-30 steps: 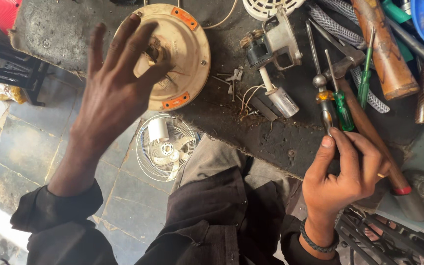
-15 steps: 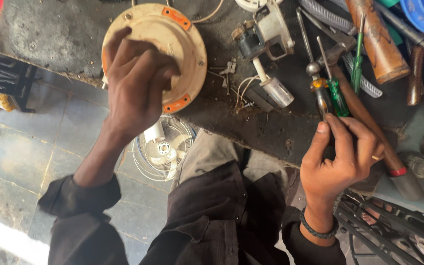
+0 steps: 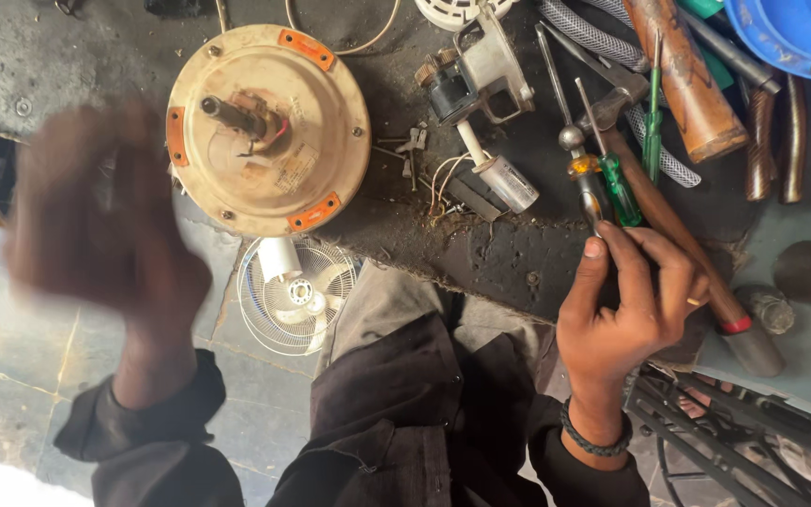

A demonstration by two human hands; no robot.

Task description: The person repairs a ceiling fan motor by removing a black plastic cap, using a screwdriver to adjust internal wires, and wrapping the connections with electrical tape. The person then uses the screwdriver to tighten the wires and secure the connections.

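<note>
Dark, gritty counter (image 3: 481,253) above a tiled floor, its near edge crowded with tools. Left hand (image 3: 105,225): blurred, raised off the counter left of the round cream fan motor housing (image 3: 269,127), grip cannot be told. Right hand (image 3: 626,310): fingers curled around the screwdrivers (image 3: 607,183), orange- and green-handled, beside a wooden-handled hammer (image 3: 668,221).

Two bare hands, dark sleeves at the wrists.
The left hand (image 3: 105,221) is raised and motion-blurred, its fingers impossible to make out; the right hand (image 3: 631,305) is curled, thumb up, with a wrist bracelet.
</note>
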